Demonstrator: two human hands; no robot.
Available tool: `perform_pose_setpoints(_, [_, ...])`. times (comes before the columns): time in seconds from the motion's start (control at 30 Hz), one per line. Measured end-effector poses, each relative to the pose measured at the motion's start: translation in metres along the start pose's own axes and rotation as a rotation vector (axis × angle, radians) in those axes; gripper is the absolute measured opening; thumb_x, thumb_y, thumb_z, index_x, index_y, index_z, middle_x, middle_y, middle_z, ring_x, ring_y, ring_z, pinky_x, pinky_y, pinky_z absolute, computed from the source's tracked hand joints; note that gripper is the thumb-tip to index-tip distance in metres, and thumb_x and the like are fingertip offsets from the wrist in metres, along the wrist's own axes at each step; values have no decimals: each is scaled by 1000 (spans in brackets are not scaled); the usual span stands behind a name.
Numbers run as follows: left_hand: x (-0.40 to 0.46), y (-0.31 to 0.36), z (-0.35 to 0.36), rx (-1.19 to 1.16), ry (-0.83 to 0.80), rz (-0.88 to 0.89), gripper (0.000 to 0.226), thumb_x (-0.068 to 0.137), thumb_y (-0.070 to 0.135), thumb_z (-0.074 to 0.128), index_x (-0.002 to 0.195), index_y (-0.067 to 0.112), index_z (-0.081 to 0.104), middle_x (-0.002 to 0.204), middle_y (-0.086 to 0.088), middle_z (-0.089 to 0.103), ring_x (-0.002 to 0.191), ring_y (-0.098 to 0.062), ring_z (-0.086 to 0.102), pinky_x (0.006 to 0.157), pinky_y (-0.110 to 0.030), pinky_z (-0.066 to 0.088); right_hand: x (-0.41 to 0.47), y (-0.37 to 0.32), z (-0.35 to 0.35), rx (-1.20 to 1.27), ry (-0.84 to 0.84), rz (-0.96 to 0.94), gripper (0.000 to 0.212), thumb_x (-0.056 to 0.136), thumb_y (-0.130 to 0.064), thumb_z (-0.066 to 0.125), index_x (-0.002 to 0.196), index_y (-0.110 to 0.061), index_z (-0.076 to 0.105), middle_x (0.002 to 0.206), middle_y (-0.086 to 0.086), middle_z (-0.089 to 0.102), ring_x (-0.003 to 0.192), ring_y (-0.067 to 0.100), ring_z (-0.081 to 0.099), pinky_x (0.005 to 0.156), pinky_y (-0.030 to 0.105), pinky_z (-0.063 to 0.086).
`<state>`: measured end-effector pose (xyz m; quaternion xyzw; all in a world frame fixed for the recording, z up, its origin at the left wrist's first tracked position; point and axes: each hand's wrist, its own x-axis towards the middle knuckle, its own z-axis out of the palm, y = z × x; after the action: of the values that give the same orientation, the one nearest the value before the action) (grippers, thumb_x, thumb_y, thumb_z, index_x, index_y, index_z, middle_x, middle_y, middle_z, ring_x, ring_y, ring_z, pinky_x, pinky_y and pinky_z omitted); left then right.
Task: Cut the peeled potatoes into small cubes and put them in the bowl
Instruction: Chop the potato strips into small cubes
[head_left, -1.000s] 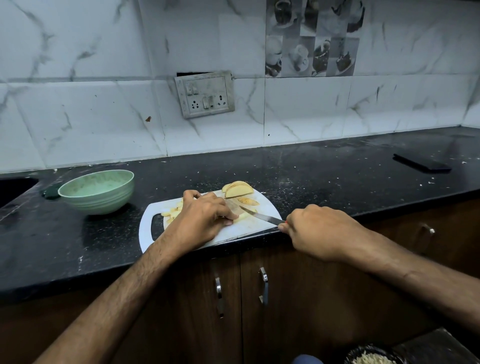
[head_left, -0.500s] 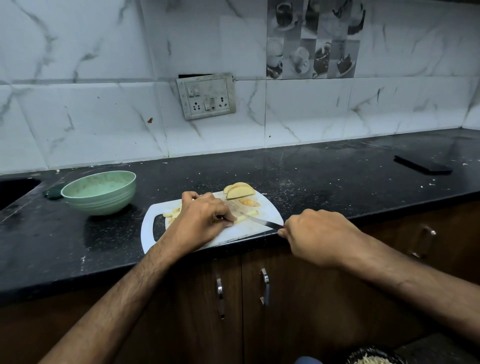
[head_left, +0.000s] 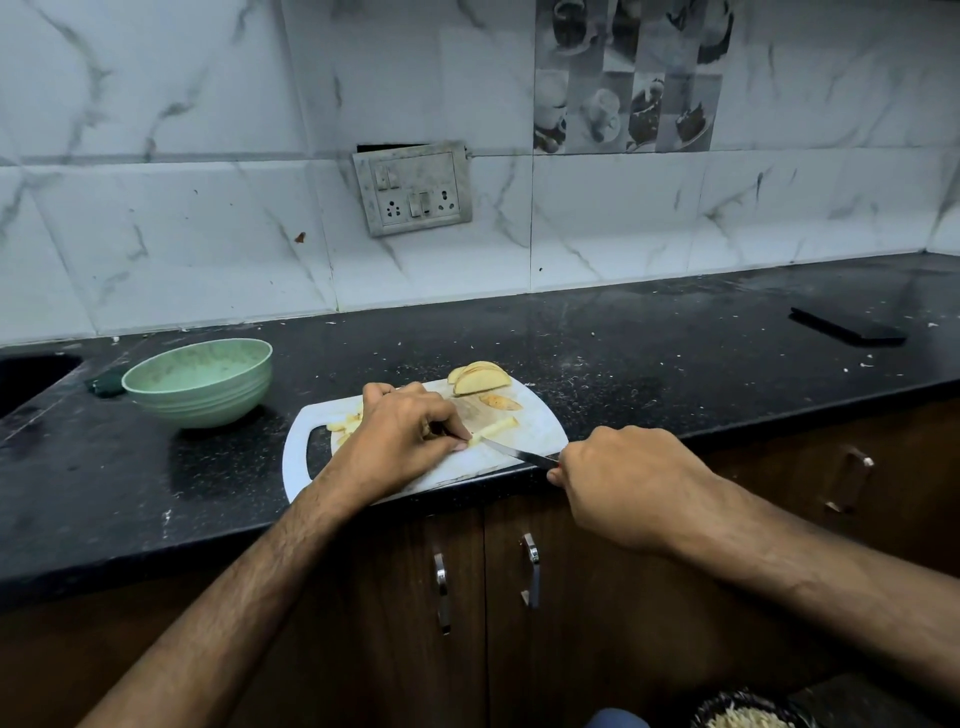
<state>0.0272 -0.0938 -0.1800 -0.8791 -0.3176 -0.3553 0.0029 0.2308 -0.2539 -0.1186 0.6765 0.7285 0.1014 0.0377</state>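
A white cutting board (head_left: 540, 431) lies at the front edge of the black counter. My left hand (head_left: 400, 436) rests on it, fingertips pinching the near end of a pale potato stick (head_left: 496, 428). My right hand (head_left: 623, 483) grips the handle of a knife (head_left: 514, 451) whose blade tip meets that stick beside my left fingers. A stack of potato slices (head_left: 480, 378) sits at the board's far edge, with one loose slice (head_left: 500, 401) in front of it. Cut pieces (head_left: 345, 423) lie left of my left hand, partly hidden. The green bowl (head_left: 200, 382) stands left of the board.
A dark flat object (head_left: 849, 327) lies on the counter at the far right. A sink opening (head_left: 31, 374) is at the far left, with a dark green item (head_left: 106, 384) beside the bowl. Cabinet doors with metal handles (head_left: 441, 592) sit below.
The knife blade has drawn back toward me along the board. A single potato stick now shows clearly ahead of my left fingertips. My left hand stays in place.
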Motion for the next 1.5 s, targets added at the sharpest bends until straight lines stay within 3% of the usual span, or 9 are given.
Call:
perform_pose_setpoints(0.37, [-2,6,-3,-76,-7,-22,40,79,22,85,93,30,49,71,21,68,86,3,62,94,-21,19,6,-1,0,173,-97,54,37,104,-43,34,114,-16,58,118,11,61,106,32,60,75,36,39])
perform_pose_setpoints(0.63, [-3,12,-7,-16,-25,-28,36,82,26,81,102,35,54,82,19,66,92,0,57,91,-36,23,10,9,-14,83,-168,-3,39,103,-46,36,116,-17,59,120,11,62,109,32,60,78,37,42])
perform_pose_setpoints(0.7, [-4,12,-7,1,-24,-27,33,83,25,79,104,35,54,83,20,65,92,-1,56,89,-37,25,9,25,-24,79,-210,-14,35,103,-48,38,106,-24,62,110,6,65,104,29,61,78,35,42])
perform_pose_setpoints(0.8, [-3,11,-4,70,-36,-13,29,85,23,71,105,35,55,85,21,62,92,-1,54,90,-40,27,7,56,-38,194,-283,-9,39,103,-48,41,73,-25,54,73,-6,56,73,13,56,67,31,40])
perform_pose_setpoints(0.97, [7,13,-1,174,-33,47,15,94,33,52,107,37,58,94,21,54,94,-1,50,88,-41,27,37,87,-14,364,-85,107,45,102,-49,41,72,-18,54,68,0,57,67,17,56,69,36,44])
perform_pose_setpoints(1.03, [15,20,3,212,-100,62,21,98,42,46,114,38,60,98,21,54,98,-3,50,90,-40,26,57,84,7,413,26,194,42,101,-52,39,78,-21,56,82,4,63,81,26,61,75,37,47])
perform_pose_setpoints(1.17, [33,32,19,306,-173,87,27,102,48,47,123,36,59,101,19,50,108,-9,51,91,-40,24,93,58,41,443,172,312,42,102,-52,33,110,-23,63,115,12,65,106,37,61,85,42,46])
perform_pose_setpoints(1.37, [44,29,30,386,-107,149,9,95,41,60,94,34,65,80,13,55,86,-14,57,77,-35,16,119,25,56,354,314,288,44,104,-48,29,116,-22,62,114,11,67,104,37,63,79,39,43])
perform_pose_setpoints(1.5, [44,18,29,475,-39,34,8,89,34,63,82,30,63,76,13,58,80,-16,56,75,-36,19,119,23,67,261,428,259,42,105,-46,27,108,-20,60,98,7,69,88,32,66,64,36,37])
